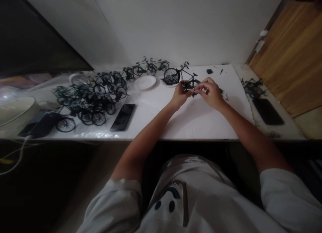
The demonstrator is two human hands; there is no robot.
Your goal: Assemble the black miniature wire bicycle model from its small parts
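Observation:
A small black model bicycle (184, 74) is held up over the white board, its handlebar at the top and one wheel toward the left. My left hand (180, 95) is closed around its lower part, near the pedals and the wheel nearer me. Against that same wheel, my right hand (209, 92) has thumb and forefinger pinched together close to the hub. Whatever sits between those fingertips is too small to make out. Behind the bicycle's left wheel lie dark parts, partly hidden.
Many model bicycles (93, 95) crowd the left side, with several more along the wall. A white round dish (145, 82) and a phone (123, 117) lie left of my arms. Small parts (209, 71) and a screw-like piece (227, 97) lie right; a black slab (268, 111) rests beyond the board.

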